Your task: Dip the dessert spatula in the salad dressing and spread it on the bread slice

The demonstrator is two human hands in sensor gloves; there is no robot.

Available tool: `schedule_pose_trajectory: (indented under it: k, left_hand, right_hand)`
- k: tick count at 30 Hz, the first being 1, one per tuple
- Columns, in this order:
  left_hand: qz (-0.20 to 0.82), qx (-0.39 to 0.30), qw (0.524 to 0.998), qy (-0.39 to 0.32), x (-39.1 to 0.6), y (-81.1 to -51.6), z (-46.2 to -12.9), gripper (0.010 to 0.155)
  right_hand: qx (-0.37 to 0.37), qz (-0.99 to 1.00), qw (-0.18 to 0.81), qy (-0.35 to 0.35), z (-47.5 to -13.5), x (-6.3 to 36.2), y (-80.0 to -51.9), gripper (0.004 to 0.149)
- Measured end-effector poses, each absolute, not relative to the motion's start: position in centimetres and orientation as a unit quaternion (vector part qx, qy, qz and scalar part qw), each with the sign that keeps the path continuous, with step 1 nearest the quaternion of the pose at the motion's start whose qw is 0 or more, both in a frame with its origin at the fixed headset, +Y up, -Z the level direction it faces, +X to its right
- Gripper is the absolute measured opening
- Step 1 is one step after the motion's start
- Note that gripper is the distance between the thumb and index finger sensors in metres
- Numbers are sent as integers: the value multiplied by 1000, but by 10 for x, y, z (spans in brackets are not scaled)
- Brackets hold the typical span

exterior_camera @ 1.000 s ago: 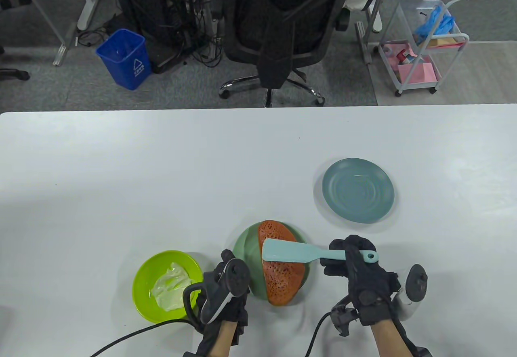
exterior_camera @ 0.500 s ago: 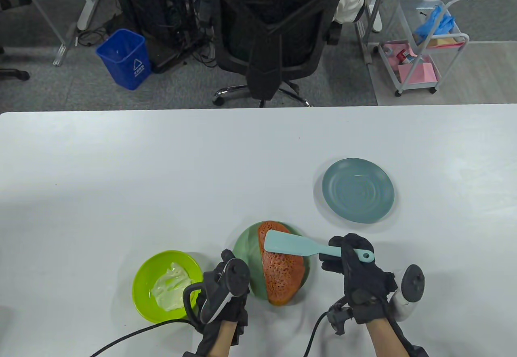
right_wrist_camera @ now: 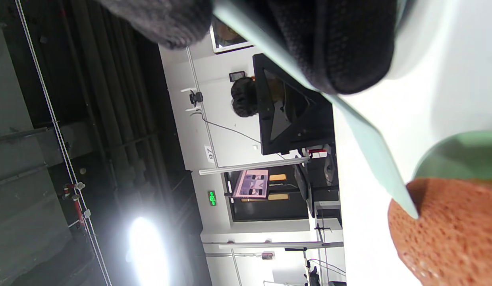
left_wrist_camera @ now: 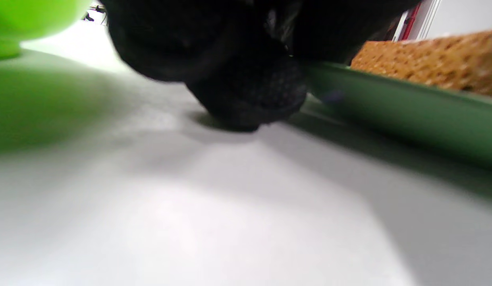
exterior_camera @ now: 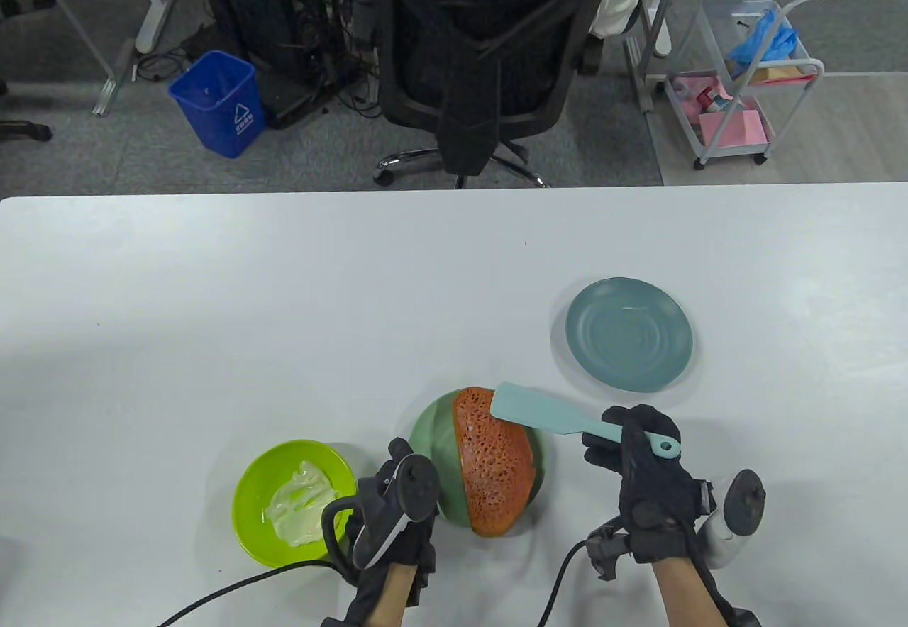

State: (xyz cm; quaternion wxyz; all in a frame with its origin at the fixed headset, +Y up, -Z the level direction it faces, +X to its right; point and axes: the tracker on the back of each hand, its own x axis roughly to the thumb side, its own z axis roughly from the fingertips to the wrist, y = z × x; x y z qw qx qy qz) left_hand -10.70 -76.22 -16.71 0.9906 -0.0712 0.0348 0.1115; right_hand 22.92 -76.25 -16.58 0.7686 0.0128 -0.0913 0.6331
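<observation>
Lime-green plastic bowl (exterior_camera: 294, 501), lower left: white salad dressing (exterior_camera: 301, 512). Dark-green plate (exterior_camera: 431, 435) carries brown porous bread slice (exterior_camera: 494, 471). Right hand (exterior_camera: 642, 471) grips pale-teal spatula (exterior_camera: 560, 415); left hand (exterior_camera: 394, 513) grip unclear.

Dark gloved fingers (left_wrist_camera: 249, 91) are pressed on the white bench (left_wrist_camera: 214, 214) at upper centre, beside a green plate (left_wrist_camera: 408, 119) bearing bread (left_wrist_camera: 432, 63).

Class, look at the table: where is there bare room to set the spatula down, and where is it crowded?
Bare room: the wide table stretch beyond the bowls, left of the blue-grey plate. That plate holds nothing too. Crowded: the near edge, where the lime bowl of dressing, left hand, green plate with the bread slice and right hand sit close together.
</observation>
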Motion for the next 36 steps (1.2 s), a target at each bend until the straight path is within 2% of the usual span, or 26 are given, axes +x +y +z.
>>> schedule_pose_trajectory:
  k: [9, 20, 25, 36]
  left_hand:
    - [111, -70, 991, 35, -107, -762, -167, 58]
    - [111, -70, 991, 35, -107, -762, -167, 58]
    - [111, -70, 991, 35, -107, -762, -167, 58]
    - [114, -72, 990, 35, -107, -762, -167, 58]
  right_hand:
    - [44, 625, 774, -91, -166, 224, -761, 46]
    - [49, 647, 760, -48, -167, 217, -764, 46]
    - [53, 662, 746, -58, -165, 217, -758, 45]
    - [9, 662, 742, -109, -162, 238, -753, 43]
